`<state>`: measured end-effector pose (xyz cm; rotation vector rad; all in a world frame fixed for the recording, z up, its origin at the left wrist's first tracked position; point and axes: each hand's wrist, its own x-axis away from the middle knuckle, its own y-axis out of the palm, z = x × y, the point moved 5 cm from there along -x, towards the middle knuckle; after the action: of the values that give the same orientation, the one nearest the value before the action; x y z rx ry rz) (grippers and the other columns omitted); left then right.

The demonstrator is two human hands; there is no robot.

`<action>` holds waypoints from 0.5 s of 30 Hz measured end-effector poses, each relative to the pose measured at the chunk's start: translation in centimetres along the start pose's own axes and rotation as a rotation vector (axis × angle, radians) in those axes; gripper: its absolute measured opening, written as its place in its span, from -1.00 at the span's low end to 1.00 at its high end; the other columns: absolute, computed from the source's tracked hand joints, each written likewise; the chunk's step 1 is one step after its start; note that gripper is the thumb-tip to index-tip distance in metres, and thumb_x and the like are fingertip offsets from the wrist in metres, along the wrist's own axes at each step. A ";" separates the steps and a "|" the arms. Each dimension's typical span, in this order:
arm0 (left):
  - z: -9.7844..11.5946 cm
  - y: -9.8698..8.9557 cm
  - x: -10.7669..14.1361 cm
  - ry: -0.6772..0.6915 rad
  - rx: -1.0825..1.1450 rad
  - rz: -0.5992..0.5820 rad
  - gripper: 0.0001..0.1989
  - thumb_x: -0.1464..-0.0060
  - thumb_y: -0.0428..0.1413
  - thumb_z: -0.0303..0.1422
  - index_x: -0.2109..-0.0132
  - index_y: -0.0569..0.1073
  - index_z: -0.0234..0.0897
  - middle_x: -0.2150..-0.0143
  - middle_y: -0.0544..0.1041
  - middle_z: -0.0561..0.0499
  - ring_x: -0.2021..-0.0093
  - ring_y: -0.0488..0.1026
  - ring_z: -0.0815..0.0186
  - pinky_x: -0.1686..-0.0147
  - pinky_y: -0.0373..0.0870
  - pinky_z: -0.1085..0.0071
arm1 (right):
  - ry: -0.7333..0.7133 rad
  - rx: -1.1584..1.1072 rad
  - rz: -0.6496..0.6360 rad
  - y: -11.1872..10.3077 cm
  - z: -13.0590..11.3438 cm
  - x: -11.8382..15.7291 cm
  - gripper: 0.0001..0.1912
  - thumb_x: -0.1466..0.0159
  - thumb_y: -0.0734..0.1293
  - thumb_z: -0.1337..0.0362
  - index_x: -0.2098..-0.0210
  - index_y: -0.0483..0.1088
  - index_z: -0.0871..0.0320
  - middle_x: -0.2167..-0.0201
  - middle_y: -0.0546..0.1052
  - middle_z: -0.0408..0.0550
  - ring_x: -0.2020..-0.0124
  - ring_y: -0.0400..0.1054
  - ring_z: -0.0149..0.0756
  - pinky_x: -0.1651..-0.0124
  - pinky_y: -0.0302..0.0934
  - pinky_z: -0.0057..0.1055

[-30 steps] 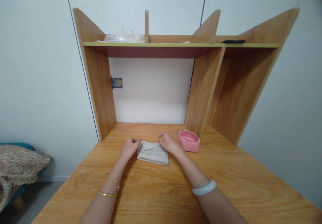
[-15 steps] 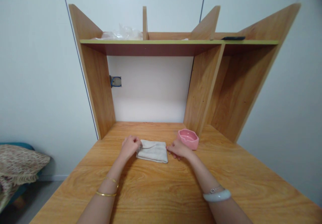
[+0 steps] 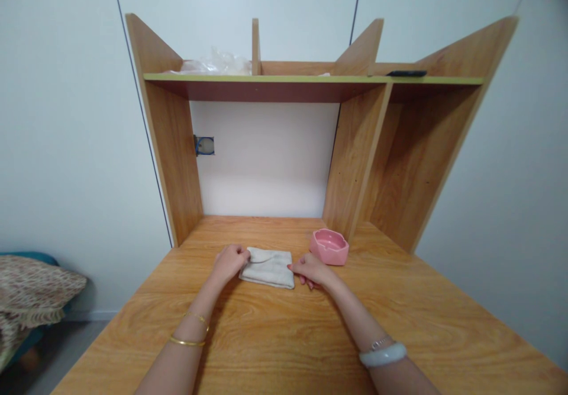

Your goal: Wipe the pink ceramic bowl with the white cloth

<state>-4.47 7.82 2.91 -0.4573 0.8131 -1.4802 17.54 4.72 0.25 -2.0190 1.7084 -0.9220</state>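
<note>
A light grey cloth point(image 3: 268, 268), folded into a flat rectangle, lies on the wooden desk. My left hand point(image 3: 231, 261) is closed at its left edge, thumb and fingers pinched on the fabric near the upper left corner. From the other side, my right hand point(image 3: 314, 269) pinches the cloth's right edge with thumb and index finger, the other fingers curled beneath. Just behind my right hand stands a pink ashtray point(image 3: 329, 248) with a notched, angular rim.
A wooden shelf unit point(image 3: 266, 90) rises from the back of the desk point(image 3: 275, 336). On its upper shelf sit a clear plastic bag point(image 3: 217, 64) and a flat black object point(image 3: 407, 73). A patterned fringed blanket point(image 3: 38, 288) lies at the far left.
My right hand has moved slightly left and down, and its fingertips now overlap the cloth's right edge. My left hand stays at the left edge. The camera view has tilted a little.
</note>
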 end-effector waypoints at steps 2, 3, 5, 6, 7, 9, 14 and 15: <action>0.1 0.1 -0.1 0.012 0.029 -0.007 -0.79 0.09 -0.06 -0.37 0.59 0.36 -0.29 0.59 0.38 0.03 0.49 0.29 0.34 0.52 0.06 0.48 | -0.010 -0.012 -0.004 0.2 0.1 -0.1 -0.56 -0.15 0.22 0.20 0.82 0.15 0.17 0.99 0.11 -0.28 0.93 -0.05 -0.56 0.85 -0.21 -0.63; 0.1 0.2 -0.2 0.017 0.045 -0.010 -0.80 0.10 -0.07 -0.37 0.59 0.35 -0.29 0.59 0.37 0.04 0.49 0.29 0.34 0.52 0.07 0.48 | -0.015 -0.028 -0.010 0.2 0.1 -0.1 -0.56 -0.14 0.23 0.21 0.82 0.15 0.17 1.00 0.11 -0.28 0.93 -0.06 -0.57 0.85 -0.22 -0.63; 0.2 0.4 -0.3 0.026 0.077 -0.015 -0.80 0.11 -0.07 -0.37 0.59 0.34 -0.29 0.59 0.36 0.05 0.49 0.29 0.34 0.52 0.08 0.49 | -0.021 -0.072 -0.030 0.3 0.1 0.1 -0.56 -0.14 0.23 0.23 0.82 0.15 0.17 1.00 0.09 -0.28 0.94 -0.08 -0.58 0.85 -0.25 -0.63; 0.3 0.5 -0.3 0.030 0.094 -0.017 -0.81 0.11 -0.07 -0.37 0.59 0.34 -0.29 0.58 0.36 0.05 0.49 0.29 0.35 0.51 0.10 0.49 | -0.020 -0.096 -0.043 0.3 0.1 0.2 -0.56 -0.15 0.22 0.23 0.83 0.15 0.17 1.01 0.08 -0.29 0.94 -0.10 -0.58 0.85 -0.26 -0.63; 0.3 0.5 -0.3 0.034 0.111 -0.018 -0.81 0.12 -0.07 -0.36 0.57 0.35 -0.29 0.58 0.36 0.05 0.48 0.29 0.34 0.50 0.11 0.49 | -0.016 -0.117 -0.057 0.3 0.0 0.3 -0.56 -0.15 0.22 0.24 0.83 0.14 0.17 1.01 0.07 -0.29 0.94 -0.11 -0.59 0.84 -0.27 -0.63; 0.4 0.6 -0.3 0.042 0.146 -0.021 -0.82 0.12 -0.06 -0.34 0.53 0.37 -0.29 0.55 0.38 0.05 0.46 0.31 0.34 0.48 0.15 0.49 | -0.009 -0.152 -0.081 0.4 0.0 0.5 -0.56 -0.16 0.21 0.25 0.82 0.14 0.17 1.01 0.07 -0.29 0.93 -0.13 -0.59 0.84 -0.29 -0.63; 0.4 0.6 -0.3 0.057 0.212 -0.042 -0.81 0.14 -0.06 -0.35 0.40 0.42 -0.32 0.46 0.43 0.03 0.40 0.34 0.34 0.41 0.21 0.50 | -0.012 -0.210 -0.118 0.5 -0.1 0.7 -0.59 -0.14 0.22 0.28 0.80 0.16 0.18 0.99 0.09 -0.30 0.92 -0.16 -0.61 0.83 -0.32 -0.63; 0.4 0.6 -0.3 0.057 0.216 -0.052 -0.81 0.15 -0.05 -0.37 0.40 0.42 -0.32 0.46 0.43 0.03 0.41 0.34 0.34 0.41 0.21 0.50 | -0.014 -0.217 -0.125 0.5 -0.1 0.7 -0.59 -0.14 0.22 0.29 0.80 0.16 0.18 0.99 0.08 -0.30 0.92 -0.16 -0.61 0.83 -0.33 -0.63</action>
<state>-3.72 8.09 2.76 -0.2766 0.6805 -1.6158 17.16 3.94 0.19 -2.2879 1.7585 -0.7873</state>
